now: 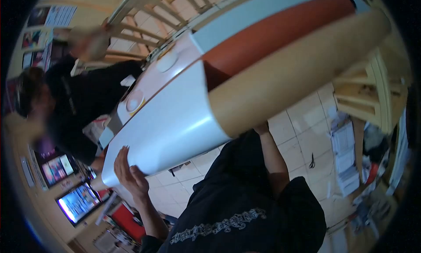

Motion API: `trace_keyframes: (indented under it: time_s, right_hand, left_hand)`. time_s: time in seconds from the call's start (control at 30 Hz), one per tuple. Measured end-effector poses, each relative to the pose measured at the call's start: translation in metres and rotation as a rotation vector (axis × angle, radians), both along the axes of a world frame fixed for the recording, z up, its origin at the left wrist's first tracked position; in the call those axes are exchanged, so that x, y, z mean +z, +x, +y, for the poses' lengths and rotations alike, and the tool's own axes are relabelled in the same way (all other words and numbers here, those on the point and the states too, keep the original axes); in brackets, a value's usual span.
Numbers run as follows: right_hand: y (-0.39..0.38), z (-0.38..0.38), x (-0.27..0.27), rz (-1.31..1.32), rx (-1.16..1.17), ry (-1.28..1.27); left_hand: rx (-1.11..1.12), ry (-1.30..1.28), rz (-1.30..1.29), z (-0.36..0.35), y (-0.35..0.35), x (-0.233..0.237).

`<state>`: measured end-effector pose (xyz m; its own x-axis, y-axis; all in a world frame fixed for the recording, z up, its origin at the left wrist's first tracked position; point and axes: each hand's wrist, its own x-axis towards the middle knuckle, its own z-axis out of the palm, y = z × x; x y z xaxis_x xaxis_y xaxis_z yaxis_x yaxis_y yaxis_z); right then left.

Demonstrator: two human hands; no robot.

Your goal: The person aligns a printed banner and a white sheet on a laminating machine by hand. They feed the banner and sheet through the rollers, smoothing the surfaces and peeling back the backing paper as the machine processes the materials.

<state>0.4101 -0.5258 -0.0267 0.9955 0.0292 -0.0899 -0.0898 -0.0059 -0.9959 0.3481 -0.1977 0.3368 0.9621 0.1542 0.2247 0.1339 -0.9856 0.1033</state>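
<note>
A long brown-backed roll [289,73] lies across the table, and its glossy white sheet [175,121] spreads out toward the left. My left hand [130,172] rests on the near edge of this sheet, fingers stretched out and holding nothing. At the near underside of the brown roll is my right hand [262,128]; its fingers are hidden behind the roll, so its grip does not show. Just beyond lies a reddish-brown roll [280,33], partly covered by the white sheet and the brown roll.
Another person in black [87,93] leans at the table's far left side. Round tape-like rolls [168,61] sit on the pale tabletop [186,49]. Scissors [312,161] lie on the tiled floor. A lit monitor [79,203] stands lower left; stacked papers [345,156] are at right.
</note>
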Motion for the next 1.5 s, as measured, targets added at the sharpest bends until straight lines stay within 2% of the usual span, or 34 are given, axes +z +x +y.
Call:
trace_keyframes:
  time_s: [0.07, 0.13, 0.2, 0.3, 0.43, 0.5, 0.57, 0.6, 0.63, 0.7, 0.77, 0.87, 0.9, 0.93, 0.97, 1.0, 1.03, 1.1, 1.13, 1.17, 1.2, 1.23, 1.3, 1.43, 1.5]
  right_hand:
    - [0.008, 0.0, 0.011, 0.081, 0.051, 0.075]
    - [0.008, -0.004, 0.0, 0.174, 0.059, 0.133]
    - [0.007, -0.004, -0.012, 0.353, 0.216, 0.051]
    - [-0.003, -0.001, -0.032, 0.247, 0.161, 0.197]
    - [-0.005, -0.004, -0.032, 0.259, 0.163, 0.253]
    - [-0.005, -0.004, -0.036, 0.247, 0.171, 0.226]
    - [-0.006, -0.005, -0.04, 0.232, 0.182, 0.203]
    - [-0.006, -0.004, -0.043, 0.23, 0.174, 0.224]
    - [-0.005, -0.002, -0.046, 0.228, 0.169, 0.246]
    - [-0.005, 0.001, -0.051, 0.245, 0.165, 0.262]
    - [-0.005, 0.001, -0.053, 0.254, 0.164, 0.276]
    - [-0.004, -0.001, -0.053, 0.216, 0.162, 0.202]
    - [-0.004, -0.001, -0.053, 0.197, 0.164, 0.26]
    - [-0.005, -0.002, -0.054, 0.18, 0.167, 0.318]
    - [-0.005, -0.003, -0.056, 0.182, 0.164, 0.318]
    - [-0.006, -0.005, -0.053, 0.184, 0.165, 0.264]
    - [-0.008, -0.007, -0.05, 0.189, 0.17, 0.21]
    - [-0.009, -0.007, -0.05, 0.205, 0.177, 0.21]
    - [-0.008, -0.007, -0.053, 0.21, 0.181, 0.208]
    - [-0.008, -0.006, -0.057, 0.208, 0.188, 0.208]
    - [-0.009, -0.004, -0.058, 0.209, 0.177, 0.228]
    - [-0.01, -0.004, -0.06, 0.21, 0.165, 0.247]
    - [-0.01, -0.004, -0.062, 0.193, 0.161, 0.235]
    - [-0.008, -0.006, -0.06, 0.18, 0.131, 0.215]
    - [-0.008, -0.006, -0.063, 0.202, 0.141, 0.213]
  left_hand:
    - [-0.018, 0.017, -0.028, 0.002, -0.006, -0.005]
    - [-0.02, 0.023, -0.003, 0.001, -0.01, -0.005]
    - [-0.022, 0.03, -0.002, 0.007, -0.016, -0.008]
    - [-0.039, -0.009, -0.043, 0.01, -0.024, -0.013]
    - [-0.079, -0.019, -0.139, 0.012, -0.028, -0.019]
    - [-0.121, 0.038, -0.171, 0.013, -0.028, -0.018]
    - [-0.099, -0.032, -0.102, 0.02, -0.031, -0.012]
    - [-0.279, 0.044, -0.065, 0.027, -0.023, -0.003]
    - [0.122, -0.29, -0.12, 0.028, -0.025, -0.005]
    - [0.334, -0.363, -0.064, 0.032, -0.015, 0.012]
    - [0.343, -0.365, -0.051, 0.035, -0.003, 0.019]
    - [0.484, -0.106, 0.299, 0.005, 0.026, 0.032]
    - [0.481, -0.106, 0.296, 0.006, 0.028, 0.031]
    - [0.326, -0.076, 0.284, 0.009, 0.029, 0.028]
    - [0.17, -0.045, 0.272, 0.013, 0.03, 0.023]
    - [0.101, -0.114, 0.263, 0.012, 0.03, 0.019]
    - [0.101, -0.115, 0.269, 0.012, 0.03, 0.015]
    - [-0.056, -0.082, 0.183, 0.01, 0.029, 0.007]
    - [-0.052, -0.083, 0.181, 0.023, 0.022, 0.007]
    - [-0.053, -0.058, 0.312, 0.047, 0.01, 0.01]
    - [-0.055, -0.033, 0.445, 0.044, 0.009, 0.015]
    - [-0.052, -0.033, 0.445, 0.04, 0.009, 0.014]
    - [-0.021, -0.158, 0.304, 0.023, 0.005, 0.011]
    - [-0.059, -0.014, 0.211, 0.011, -0.003, 0.008]
    - [-0.039, -0.064, 0.142, 0.02, -0.01, -0.001]
